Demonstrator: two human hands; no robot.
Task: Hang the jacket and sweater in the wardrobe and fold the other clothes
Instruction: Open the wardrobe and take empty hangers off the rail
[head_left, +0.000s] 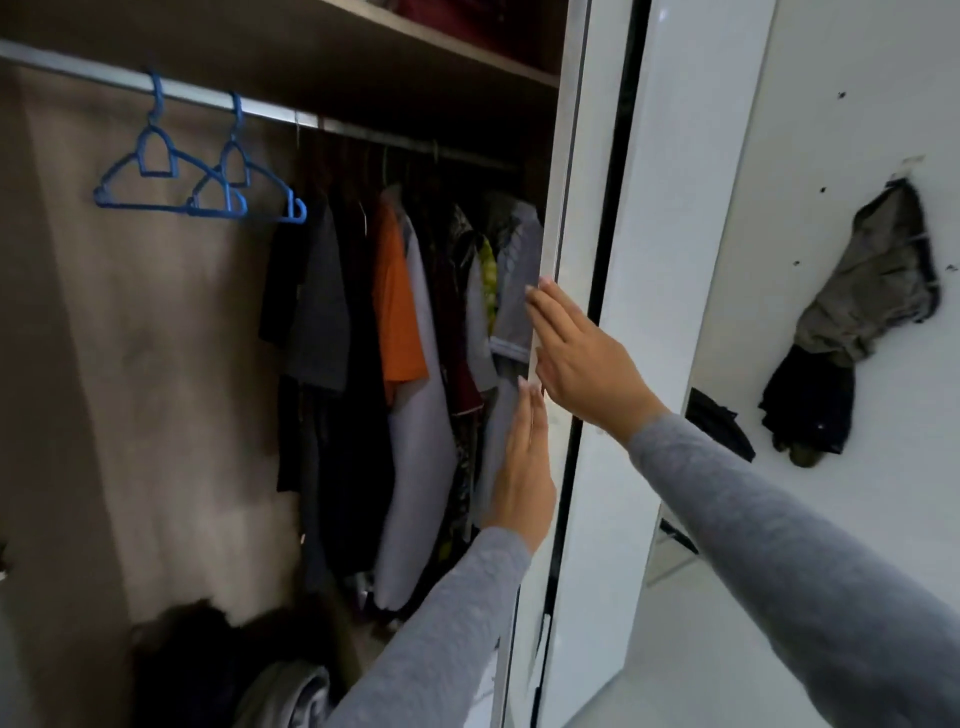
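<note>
The wardrobe stands open in front of me, its white sliding door (576, 218) pushed to the right. My right hand (582, 353) lies flat with fingers straight against the door's left edge. Just below it, my left hand (522, 467) is also flat on that edge, fingers pointing up. Neither hand holds anything. Two empty blue hangers (200, 179) hang on the metal rail (270, 111) at the left. Several garments hang at the right of the rail, among them an orange shirt (397, 306) and a grey one (514, 291).
A shelf (426, 47) runs above the rail. Dark and grey clothes (234, 670) lie piled on the wardrobe floor. A second glossy white panel (670, 218) sits right of the door. On the white wall at the right hangs a bunched grey-and-black cloth (852, 332).
</note>
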